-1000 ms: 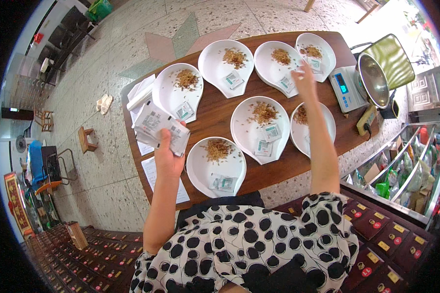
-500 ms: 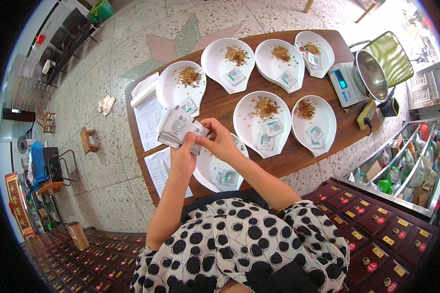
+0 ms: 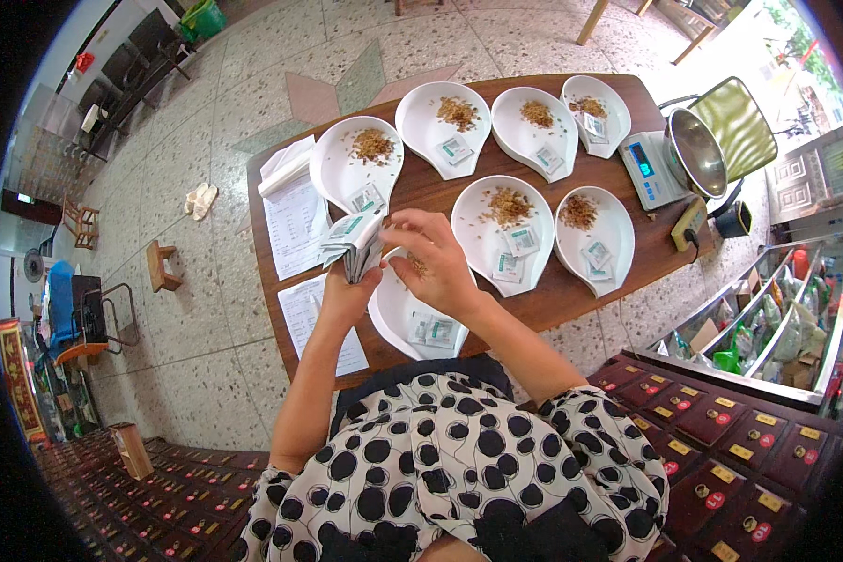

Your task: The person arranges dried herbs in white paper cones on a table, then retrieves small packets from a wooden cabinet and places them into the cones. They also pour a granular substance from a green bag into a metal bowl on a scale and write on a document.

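My left hand grips a fanned stack of small white-and-green foil sachets, held upright over the table's near left. Just right of the stack, my right hand has its fingers apart and curved, with nothing visible in them. Below it, partly covered by my hands, lies a white scoop-shaped dish holding sachets. Several more such dishes, among them a middle one and a far left one, each hold a heap of brown dried herb and one or two sachets.
Written sheets lie along the wooden table's left edge. At its right stand a digital scale, a steel bowl and a yellowish power strip. Dark labelled drawers flank me; a small wooden stool stands on the floor.
The sachet stack has tipped from lying flat toward me to standing on edge. My right hand has come off it and its fingers have spread.
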`<state>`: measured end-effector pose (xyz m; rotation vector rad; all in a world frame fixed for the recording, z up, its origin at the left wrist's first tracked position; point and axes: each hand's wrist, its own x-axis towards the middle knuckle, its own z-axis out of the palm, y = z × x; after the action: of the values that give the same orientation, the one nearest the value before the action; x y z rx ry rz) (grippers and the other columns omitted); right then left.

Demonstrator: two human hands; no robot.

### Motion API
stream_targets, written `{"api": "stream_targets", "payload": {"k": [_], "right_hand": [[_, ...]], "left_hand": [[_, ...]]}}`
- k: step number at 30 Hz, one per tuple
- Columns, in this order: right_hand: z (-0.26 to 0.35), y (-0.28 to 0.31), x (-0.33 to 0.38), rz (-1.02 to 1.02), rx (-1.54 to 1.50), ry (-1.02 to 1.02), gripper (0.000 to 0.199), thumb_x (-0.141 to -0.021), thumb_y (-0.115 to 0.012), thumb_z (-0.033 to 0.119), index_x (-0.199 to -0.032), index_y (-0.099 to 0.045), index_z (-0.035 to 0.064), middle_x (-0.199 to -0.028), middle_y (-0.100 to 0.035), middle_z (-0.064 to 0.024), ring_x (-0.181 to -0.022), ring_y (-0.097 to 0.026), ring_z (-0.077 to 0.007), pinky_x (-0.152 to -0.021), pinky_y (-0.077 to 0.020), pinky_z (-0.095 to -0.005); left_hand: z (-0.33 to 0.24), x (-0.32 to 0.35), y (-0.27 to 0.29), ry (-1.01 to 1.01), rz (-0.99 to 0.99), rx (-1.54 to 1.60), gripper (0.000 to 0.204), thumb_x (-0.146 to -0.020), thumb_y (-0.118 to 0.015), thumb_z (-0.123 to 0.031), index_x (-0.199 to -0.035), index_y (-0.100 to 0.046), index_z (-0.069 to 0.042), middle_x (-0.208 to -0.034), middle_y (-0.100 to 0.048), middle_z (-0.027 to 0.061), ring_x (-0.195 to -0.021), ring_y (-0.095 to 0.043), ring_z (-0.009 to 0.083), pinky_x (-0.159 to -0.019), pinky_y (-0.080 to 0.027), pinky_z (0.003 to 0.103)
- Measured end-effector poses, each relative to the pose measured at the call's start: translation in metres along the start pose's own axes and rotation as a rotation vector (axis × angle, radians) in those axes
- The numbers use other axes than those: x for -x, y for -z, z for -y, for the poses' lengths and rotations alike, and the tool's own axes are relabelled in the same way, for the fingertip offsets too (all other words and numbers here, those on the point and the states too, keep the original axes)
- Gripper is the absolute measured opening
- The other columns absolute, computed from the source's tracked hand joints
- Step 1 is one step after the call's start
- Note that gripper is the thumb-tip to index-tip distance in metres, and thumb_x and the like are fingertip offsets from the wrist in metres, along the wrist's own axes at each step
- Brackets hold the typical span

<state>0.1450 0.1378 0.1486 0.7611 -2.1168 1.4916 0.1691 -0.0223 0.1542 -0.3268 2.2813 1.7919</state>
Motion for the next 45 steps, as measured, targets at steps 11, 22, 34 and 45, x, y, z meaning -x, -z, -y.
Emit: {"api": "stream_targets", "payload": {"k": [11,22,34,45], "right_hand": [[0.005,-0.006,0.002,-0.004,0.156,0.147,0.039,-0.057,-0.071,0.002,-0.092,-0.056,0.0086,-0.088,-0.056,-0.0048,-0.083,-0.052,-0.0264,-0.073,-0.0421,-0.0362],[-0.006,-0.011,0.021,0.156,-0.515,-0.419,0.013,-0.073,-0.058,-0.008,-0.076,-0.057,0.0041,-0.07,-0.056,-0.004,-0.068,-0.055,-0.0123,-0.066,-0.0437,-0.0245],[-0.156,0.103,-0.019,-0.728,-0.348,-0.744,0.012,-0.084,-0.055,0.013,-0.089,-0.054,0.0026,-0.075,-0.052,0.0004,-0.065,-0.046,-0.0054,-0.055,-0.0389,-0.0192],[-0.046,0.041,-0.045,0.218,0.072,-0.053,0.029,-0.066,-0.066,0.004,-0.094,-0.061,0.0064,-0.092,-0.059,-0.0095,-0.087,-0.055,-0.0254,-0.077,-0.0444,-0.0337]], "left_hand": [[0.001,-0.001,0.013,0.127,0.165,0.077,0.033,-0.073,-0.059,-0.001,-0.105,-0.053,0.0,-0.095,-0.06,0.0077,-0.084,-0.057,0.0152,-0.074,-0.045,0.029],[0.003,0.0,0.016,0.262,0.435,0.237,0.034,-0.076,-0.056,0.003,-0.109,-0.05,0.002,-0.092,-0.06,0.0143,-0.078,-0.063,0.025,-0.067,-0.053,0.035],[0.023,-0.001,0.026,0.385,0.244,0.516,0.045,-0.074,-0.057,-0.002,-0.116,-0.041,0.005,-0.097,-0.057,0.0215,-0.079,-0.062,0.0278,-0.07,-0.053,0.039],[0.004,-0.006,0.015,0.358,0.414,0.46,0.051,-0.07,-0.064,-0.001,-0.116,-0.044,0.001,-0.1,-0.058,0.0175,-0.084,-0.062,0.0257,-0.076,-0.051,0.037]]}}
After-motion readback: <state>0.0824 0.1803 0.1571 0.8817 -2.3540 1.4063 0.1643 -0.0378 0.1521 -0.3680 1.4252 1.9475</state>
